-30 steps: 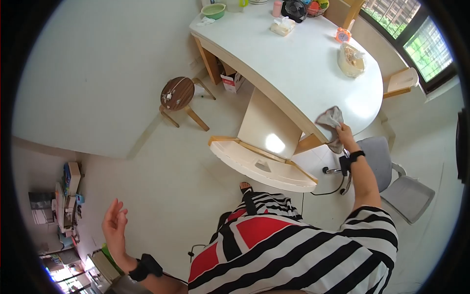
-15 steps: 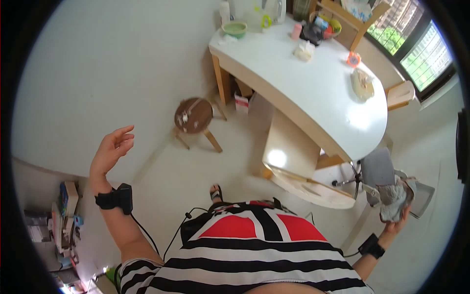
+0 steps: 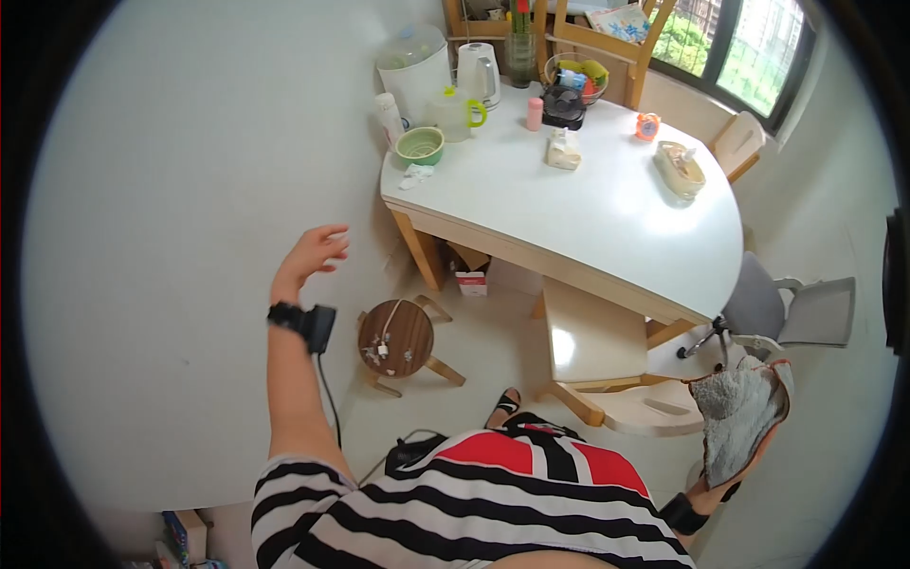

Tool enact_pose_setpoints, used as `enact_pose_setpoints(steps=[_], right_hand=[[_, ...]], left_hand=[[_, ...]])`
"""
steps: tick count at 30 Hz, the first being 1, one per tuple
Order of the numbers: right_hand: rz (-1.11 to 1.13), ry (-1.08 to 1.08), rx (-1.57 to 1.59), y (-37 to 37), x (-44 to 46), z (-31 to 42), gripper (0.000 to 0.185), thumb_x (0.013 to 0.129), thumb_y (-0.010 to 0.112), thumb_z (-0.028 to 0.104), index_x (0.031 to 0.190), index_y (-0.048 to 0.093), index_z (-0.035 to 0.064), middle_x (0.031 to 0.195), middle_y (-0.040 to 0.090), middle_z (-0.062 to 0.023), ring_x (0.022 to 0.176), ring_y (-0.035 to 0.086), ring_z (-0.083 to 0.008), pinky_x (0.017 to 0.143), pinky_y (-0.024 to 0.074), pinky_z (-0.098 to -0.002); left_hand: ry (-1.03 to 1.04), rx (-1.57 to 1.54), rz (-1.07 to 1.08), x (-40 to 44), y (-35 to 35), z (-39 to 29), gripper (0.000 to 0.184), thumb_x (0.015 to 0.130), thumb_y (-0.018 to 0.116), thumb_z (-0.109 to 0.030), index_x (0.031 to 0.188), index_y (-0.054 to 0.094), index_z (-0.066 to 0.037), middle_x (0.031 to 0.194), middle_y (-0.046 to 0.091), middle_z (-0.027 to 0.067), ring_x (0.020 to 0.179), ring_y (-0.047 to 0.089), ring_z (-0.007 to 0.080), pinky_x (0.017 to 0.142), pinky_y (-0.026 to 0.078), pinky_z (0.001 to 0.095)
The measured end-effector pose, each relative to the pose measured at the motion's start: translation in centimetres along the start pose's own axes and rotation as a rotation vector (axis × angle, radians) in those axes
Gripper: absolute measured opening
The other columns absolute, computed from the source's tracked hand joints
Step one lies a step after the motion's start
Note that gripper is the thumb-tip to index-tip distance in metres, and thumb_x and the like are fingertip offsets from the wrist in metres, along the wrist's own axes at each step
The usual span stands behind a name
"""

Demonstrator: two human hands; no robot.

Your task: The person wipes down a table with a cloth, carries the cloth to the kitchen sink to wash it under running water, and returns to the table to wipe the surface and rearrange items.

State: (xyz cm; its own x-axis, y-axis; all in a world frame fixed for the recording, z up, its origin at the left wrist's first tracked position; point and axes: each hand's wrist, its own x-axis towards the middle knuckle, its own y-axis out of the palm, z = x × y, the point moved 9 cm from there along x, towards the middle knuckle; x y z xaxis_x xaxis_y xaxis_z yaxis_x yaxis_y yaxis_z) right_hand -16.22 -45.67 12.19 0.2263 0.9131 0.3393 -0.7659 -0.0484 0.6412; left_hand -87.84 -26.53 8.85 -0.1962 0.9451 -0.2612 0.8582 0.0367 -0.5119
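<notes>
My right hand [image 3: 709, 493] is at the lower right, its fingers mostly hidden behind a grey cloth [image 3: 744, 417] with a brown edge. The cloth hangs spread out from it, just in front of the grey office chair. My left hand [image 3: 318, 254] is raised near the wall at the left, fingers apart and slightly curled, with nothing in it. It is above and to the left of the round brown stool [image 3: 395, 339], on which a white cable and small scraps lie.
The white table [image 3: 588, 218] bears a green bowl [image 3: 420, 146], a tissue pack [image 3: 563, 150], an orange clock [image 3: 647, 126] and an oval container [image 3: 680, 171]. A wooden chair [image 3: 597, 332] stands at its near edge, a grey office chair [image 3: 755, 294] to the right.
The cloth has left the table's near corner in my right hand, moving right and down, and now hangs spread out. My left hand has risen and moved right. The view has shifted.
</notes>
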Motion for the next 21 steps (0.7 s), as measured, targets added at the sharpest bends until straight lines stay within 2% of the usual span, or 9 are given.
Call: enact_pose_setpoints(steps=[2,8,9,10,13,16,18,20,21], right_hand=[[0.002,-0.159,-0.183,1.5,0.7,-0.9,0.062,0.102,0.045,0.045,0.15,0.034,0.0073,0.15,0.04,-0.0134,0.134,0.043,-0.0325,0.113,0.0338,-0.0461],[-0.736,-0.047,-0.009,-8.7,0.2,-9.5,0.06,0.103,0.039,0.043,0.152,0.03,0.0086,0.154,0.034,-0.0148,0.137,0.039,-0.0329,0.114,0.0322,-0.0445],[-0.707,-0.074,-0.257,-8.0,0.4,-9.6,0.057,0.104,0.04,0.038,0.152,0.03,0.0086,0.153,0.035,-0.0151,0.137,0.039,-0.0323,0.113,0.0339,-0.0433],[-0.707,-0.064,-0.294,-6.7,0.7,-10.3,0.057,0.103,0.04,0.039,0.151,0.031,0.0083,0.152,0.036,-0.0151,0.136,0.04,-0.0325,0.113,0.0345,-0.0436],[-0.685,0.038,0.012,-2.1,2.6,-12.8,0.057,0.103,0.04,0.041,0.149,0.034,0.0074,0.149,0.04,-0.0152,0.132,0.044,-0.0331,0.111,0.0363,-0.0445],[-0.665,0.108,0.171,2.8,6.9,-15.1,0.058,0.103,0.04,0.044,0.147,0.036,0.0064,0.146,0.044,-0.0153,0.129,0.048,-0.0337,0.11,0.0381,-0.0454],[-0.689,0.104,0.194,5.9,9.7,-16.9,0.058,0.103,0.04,0.046,0.146,0.038,0.0058,0.144,0.047,-0.0153,0.126,0.05,-0.0342,0.109,0.0393,-0.046],[-0.73,0.067,0.121,7.1,12.3,-19.2,0.058,0.103,0.039,0.046,0.144,0.04,0.005,0.142,0.049,-0.0152,0.125,0.052,-0.0343,0.109,0.04,-0.0465],[-0.754,0.047,0.067,7.3,13.4,-20.4,0.058,0.103,0.039,0.046,0.144,0.041,0.0045,0.141,0.05,-0.0151,0.124,0.052,-0.0342,0.109,0.0401,-0.0467]], left_hand=[[-0.026,0.036,0.048,3.8,1.9,-1.5,0.055,0.09,0.066,-0.037,0.137,0.053,-0.01,0.109,0.065,0.0037,0.094,0.064,0.013,0.076,0.052,0.0317],[-0.122,0.178,0.215,14.6,6.3,-3.5,0.056,0.089,0.069,-0.037,0.135,0.055,-0.008,0.109,0.065,0.0041,0.092,0.064,0.0147,0.074,0.052,0.0313],[-0.108,0.192,0.204,16.7,6.6,-3.1,0.056,0.088,0.07,-0.037,0.133,0.056,-0.008,0.108,0.065,0.0045,0.092,0.064,0.0152,0.074,0.052,0.0311],[-0.121,0.193,0.219,18.5,7.2,-2.5,0.056,0.088,0.07,-0.037,0.133,0.056,-0.008,0.108,0.065,0.0045,0.092,0.064,0.0152,0.074,0.052,0.0311],[-0.122,0.121,0.191,25.3,8.8,-1.2,0.054,0.087,0.071,-0.037,0.13,0.059,-0.007,0.106,0.066,0.0043,0.091,0.064,0.0154,0.074,0.052,0.0325],[-0.155,0.088,0.084,33.5,8.7,2.7,0.054,0.085,0.072,-0.035,0.127,0.059,-0.003,0.106,0.067,0.008,0.09,0.065,0.0199,0.074,0.053,0.0348],[0.044,0.171,-0.153,40.6,6.7,3.5,0.057,0.083,0.074,-0.033,0.127,0.058,0.0,0.108,0.068,0.0163,0.093,0.065,0.0297,0.081,0.053,0.0403],[0.47,0.455,-0.415,44.3,5.0,3.0,0.058,0.082,0.073,-0.031,0.127,0.057,0.001,0.11,0.066,0.0248,0.099,0.063,0.0388,0.09,0.049,0.0436],[0.504,0.51,-0.382,44.6,5.4,2.5,0.057,0.082,0.073,-0.03,0.127,0.057,0.001,0.111,0.065,0.0257,0.102,0.061,0.0404,0.092,0.048,0.0451]])
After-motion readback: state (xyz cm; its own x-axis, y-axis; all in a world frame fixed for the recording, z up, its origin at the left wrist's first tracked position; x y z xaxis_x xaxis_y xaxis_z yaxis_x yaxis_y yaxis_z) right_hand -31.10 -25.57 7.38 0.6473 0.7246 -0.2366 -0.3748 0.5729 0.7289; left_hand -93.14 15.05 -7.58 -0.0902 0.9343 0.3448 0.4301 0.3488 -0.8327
